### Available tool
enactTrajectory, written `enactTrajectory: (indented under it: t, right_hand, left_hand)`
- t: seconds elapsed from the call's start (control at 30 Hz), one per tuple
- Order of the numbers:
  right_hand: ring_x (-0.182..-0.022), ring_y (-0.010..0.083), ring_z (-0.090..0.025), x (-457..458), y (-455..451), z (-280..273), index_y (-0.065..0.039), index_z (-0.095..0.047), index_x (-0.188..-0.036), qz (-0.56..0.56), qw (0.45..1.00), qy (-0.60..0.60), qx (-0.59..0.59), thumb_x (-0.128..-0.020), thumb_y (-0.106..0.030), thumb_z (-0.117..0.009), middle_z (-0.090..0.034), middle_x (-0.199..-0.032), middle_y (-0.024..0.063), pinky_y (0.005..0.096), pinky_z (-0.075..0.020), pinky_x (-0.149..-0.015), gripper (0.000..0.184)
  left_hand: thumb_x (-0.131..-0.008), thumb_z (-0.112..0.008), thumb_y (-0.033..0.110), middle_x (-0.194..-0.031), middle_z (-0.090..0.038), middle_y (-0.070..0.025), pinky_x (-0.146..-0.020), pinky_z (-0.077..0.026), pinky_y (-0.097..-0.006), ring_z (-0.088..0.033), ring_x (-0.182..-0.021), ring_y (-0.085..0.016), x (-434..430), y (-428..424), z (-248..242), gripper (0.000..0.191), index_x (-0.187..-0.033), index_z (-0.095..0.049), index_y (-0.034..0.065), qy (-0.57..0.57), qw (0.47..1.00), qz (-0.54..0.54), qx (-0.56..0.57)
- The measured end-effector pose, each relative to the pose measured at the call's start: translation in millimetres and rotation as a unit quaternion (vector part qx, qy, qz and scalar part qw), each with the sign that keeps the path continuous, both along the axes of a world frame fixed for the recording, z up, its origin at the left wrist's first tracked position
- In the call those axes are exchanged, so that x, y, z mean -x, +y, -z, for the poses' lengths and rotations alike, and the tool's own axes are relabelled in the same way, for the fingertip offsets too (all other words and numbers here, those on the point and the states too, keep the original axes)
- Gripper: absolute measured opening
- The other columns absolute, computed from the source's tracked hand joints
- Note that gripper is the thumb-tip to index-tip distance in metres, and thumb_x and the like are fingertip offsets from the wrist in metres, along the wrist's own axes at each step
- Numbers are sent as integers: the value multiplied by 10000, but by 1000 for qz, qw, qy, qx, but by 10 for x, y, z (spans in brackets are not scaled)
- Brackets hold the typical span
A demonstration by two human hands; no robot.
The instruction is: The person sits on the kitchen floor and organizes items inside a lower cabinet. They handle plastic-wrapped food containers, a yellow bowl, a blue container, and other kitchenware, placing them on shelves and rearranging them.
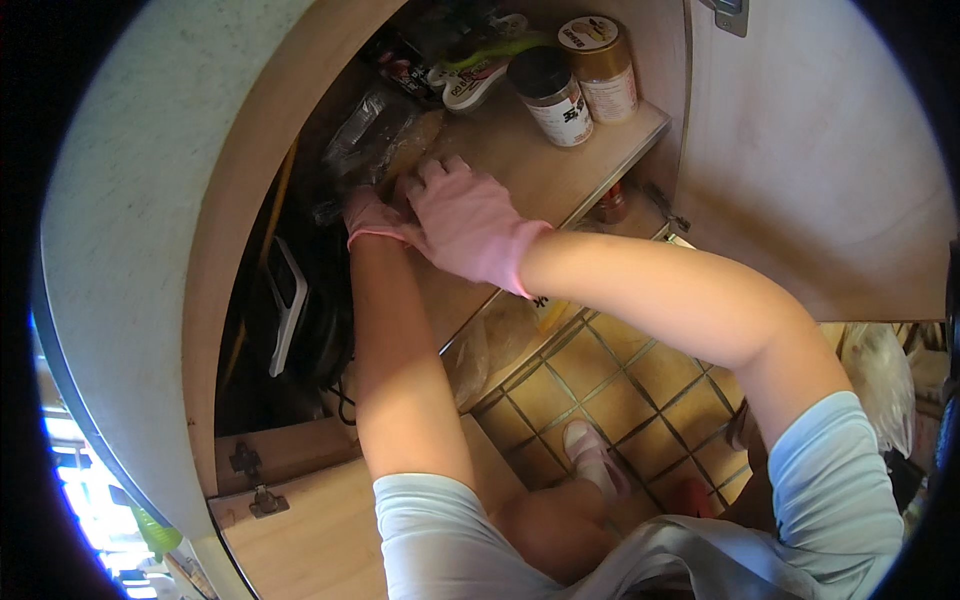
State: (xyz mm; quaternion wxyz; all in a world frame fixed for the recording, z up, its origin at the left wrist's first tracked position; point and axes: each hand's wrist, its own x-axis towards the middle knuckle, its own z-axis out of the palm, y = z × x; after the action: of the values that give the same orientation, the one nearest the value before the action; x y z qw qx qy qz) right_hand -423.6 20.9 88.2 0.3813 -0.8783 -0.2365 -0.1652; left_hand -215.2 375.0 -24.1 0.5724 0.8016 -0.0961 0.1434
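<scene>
Both of my hands wear pink gloves and reach onto the upper wooden shelf (517, 172) inside a cabinet. My left hand (375, 214) is at a clear plastic bag (375, 139) with contents I cannot make out; its fingers are partly hidden. Beside it, my right hand (461, 214) is bent over the shelf, with its fingertips near the bag's lower edge. Whether either hand grips anything is not plain. To the right stand a jar with a black lid (551, 97) and a jar with a gold-coloured lid (600, 71). Dark packets (405, 71) lie behind the bag.
A cabinet door (810, 165) stands ajar at right, another door (300, 540) at lower left. A white-framed object (289, 307) and a black cable are left of my left forearm. Plastic bags (487, 345) lie on the lower shelf. The floor (622, 375) is tiled.
</scene>
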Motion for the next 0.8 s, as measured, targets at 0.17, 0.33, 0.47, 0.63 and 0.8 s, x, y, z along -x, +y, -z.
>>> enactTrajectory:
  t: [0.17, 0.33, 0.47, 0.63, 0.8]
  right_hand:
    - [-1142, 357, -596, 97, -875, 688, 2, -690, -1189, 48, 994, 19, 99, -977, -383, -634, -628, -1217, 183, 447, -513, -965, 443]
    - [-1142, 353, -584, 104, -839, 749, -5, -685, -1166, 54, 997, -12, 62, -966, -376, -630, -628, -1208, 171, 430, -517, -963, 425]
    - [-1120, 388, -588, 103, -746, 827, 18, -690, -1140, 42, 999, 0, -25, -956, -338, -636, -638, -1159, 182, 469, -508, -978, 405]
    - [-1165, 398, -595, 118, -778, 825, 20, -672, -1198, 53, 998, 42, -19, -971, -354, -612, -635, -1224, 199, 459, -512, -997, 442]
    - [-1237, 384, -601, 142, -827, 736, -17, -662, -1249, 83, 992, 96, -20, -1024, -428, -526, -645, -1324, 218, 479, -502, -1040, 487]
  left_hand:
    - [-1002, -625, 518, -1541, -527, -200, -1158, -415, -396, -497, -1415, -367, 638, -2389, -807, 650, -1402, -614, 5, 141, 823, -117, -538]
    - [-1003, -678, 347, -1528, -542, -176, -1140, -434, -383, -518, -1385, -299, 996, -2279, -820, 554, -1432, -582, 10, 68, 887, -104, -444]
    - [-985, -697, 234, -1468, -564, -149, -1096, -472, -456, -533, -1311, -304, 1212, -2387, -918, 517, -1450, -557, 56, 250, 872, -160, 389]
    - [-962, -697, 214, -1344, -589, -115, -984, -519, -480, -557, -1198, -314, 1296, -2278, -976, 427, -1353, -573, 95, 317, 817, -197, 439]
    - [-994, -646, 348, -1186, -638, -147, -839, -562, -465, -652, -1004, -309, 1901, -2299, -1083, 486, -1371, -493, 83, 327, 785, -142, 507]
